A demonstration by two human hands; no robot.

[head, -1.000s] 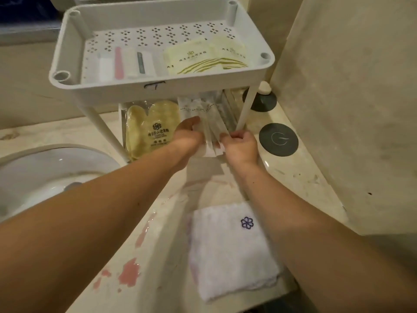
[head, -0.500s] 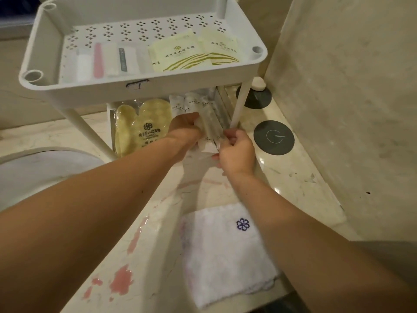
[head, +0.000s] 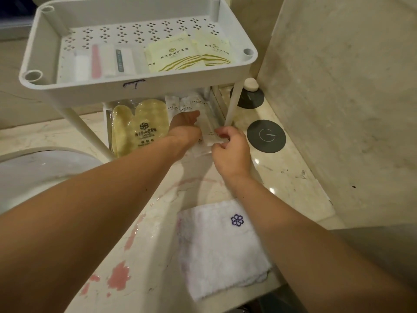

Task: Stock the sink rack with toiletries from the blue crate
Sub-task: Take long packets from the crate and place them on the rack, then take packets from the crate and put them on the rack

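Both hands work under the top tray of the white sink rack (head: 158, 86) on a marble counter (head: 293, 177): the left hand (head: 185, 129) now lies flatter, fingers (head: 191, 115) stretched loosely over the clear toiletry sachets (head: 203, 105) on the lower shelf, while the right hand (head: 230, 150), drawn a little nearer the body than a second ago, pinches the near end of one sachet (head: 209, 137). The packets sit just ahead of the fingers, beside the yellow bath mitt (head: 140, 127); they look to be in final straightening. The blue crate is out of view
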